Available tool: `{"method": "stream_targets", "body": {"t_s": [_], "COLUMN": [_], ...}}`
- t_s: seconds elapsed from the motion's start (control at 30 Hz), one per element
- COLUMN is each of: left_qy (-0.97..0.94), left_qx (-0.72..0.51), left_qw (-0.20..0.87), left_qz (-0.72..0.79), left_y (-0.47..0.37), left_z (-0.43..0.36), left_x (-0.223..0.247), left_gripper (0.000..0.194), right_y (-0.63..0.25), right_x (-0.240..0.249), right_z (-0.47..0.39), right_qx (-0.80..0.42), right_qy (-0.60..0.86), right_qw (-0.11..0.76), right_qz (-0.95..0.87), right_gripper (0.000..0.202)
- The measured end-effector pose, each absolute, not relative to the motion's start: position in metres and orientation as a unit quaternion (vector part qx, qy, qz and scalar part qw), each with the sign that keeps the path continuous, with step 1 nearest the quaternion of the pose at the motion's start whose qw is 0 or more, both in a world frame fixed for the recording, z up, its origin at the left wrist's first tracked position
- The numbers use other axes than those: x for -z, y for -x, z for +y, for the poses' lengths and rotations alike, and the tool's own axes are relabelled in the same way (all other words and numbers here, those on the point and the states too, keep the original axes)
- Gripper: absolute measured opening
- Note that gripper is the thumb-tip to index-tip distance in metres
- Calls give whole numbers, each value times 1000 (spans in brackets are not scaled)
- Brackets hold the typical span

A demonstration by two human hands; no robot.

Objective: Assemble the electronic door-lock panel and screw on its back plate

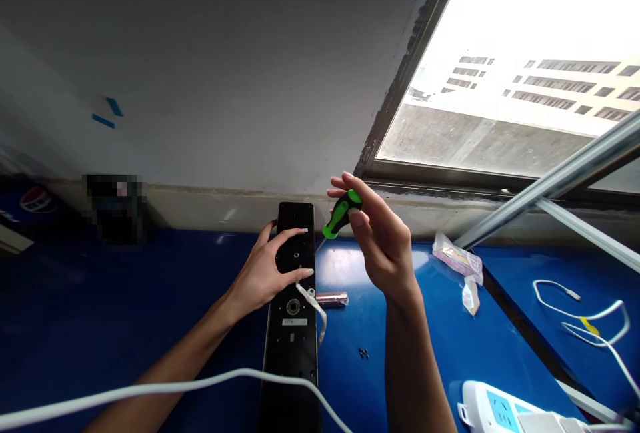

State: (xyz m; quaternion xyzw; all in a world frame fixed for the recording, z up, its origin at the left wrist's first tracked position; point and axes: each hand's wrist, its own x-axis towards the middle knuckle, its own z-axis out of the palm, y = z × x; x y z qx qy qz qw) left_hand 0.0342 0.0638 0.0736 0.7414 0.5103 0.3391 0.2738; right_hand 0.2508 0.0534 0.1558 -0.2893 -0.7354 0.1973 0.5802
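Note:
A long black panel, which looks like the back of a door lock, lies lengthwise on the blue table. My left hand holds its upper part, with thumb and forefinger spread across the face and other fingers at the left edge. Between the thumb and fingers of my right hand is a green and black screwdriver. It is tilted, its shaft pointing down toward the panel's right edge; I cannot tell whether the tip touches. A wrapped white cable comes out of the panel below my left thumb.
Several small black screws lie right of the panel, and a reddish-brown cylinder beside it. A white cable crosses the foreground. A power strip, torn packet and coiled cable are at right. A wall stands behind.

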Motion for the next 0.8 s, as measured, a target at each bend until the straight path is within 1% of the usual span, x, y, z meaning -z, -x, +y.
{"method": "stream_targets", "body": {"t_s": [0.07,0.17,0.23,0.3,0.4,0.47,0.57,0.63,0.7,0.8], "left_qy": [-739,-737,-737,-739,-739,-738,-736,-737,-742,-752], "left_qx": [-341,-351,-356,-357,-363,-367,-370,-371,-371,-376], "left_qw": [274,270,269,268,264,263,266,264,258,249], "left_qz": [512,511,508,505,502,501,500,499,494,480], "left_y": [-35,-36,-36,-36,-37,-37,-38,-38,-37,-37], "left_z": [64,64,65,65,65,65,64,65,66,67], "left_x": [-74,-72,-72,-71,-72,-74,-74,-74,-73,-71], "left_gripper": [68,67,68,66,67,66,64,64,66,65], "right_y": [-250,-248,-245,-242,-237,-234,-232,-233,-233,-232], "right_x": [-156,-157,-158,-159,-159,-158,-156,-156,-157,-158], "right_z": [52,51,50,49,46,46,49,50,48,44], "right_qx": [-198,-122,-91,-121,-199,-194,-129,-99,-118,-202], "right_qy": [287,327,347,334,287,290,334,356,352,309], "right_qw": [580,602,602,585,555,560,597,612,596,549], "right_qz": [-736,-718,-713,-729,-755,-751,-718,-700,-712,-750], "right_gripper": [46,38,35,37,47,45,33,32,35,47]}}
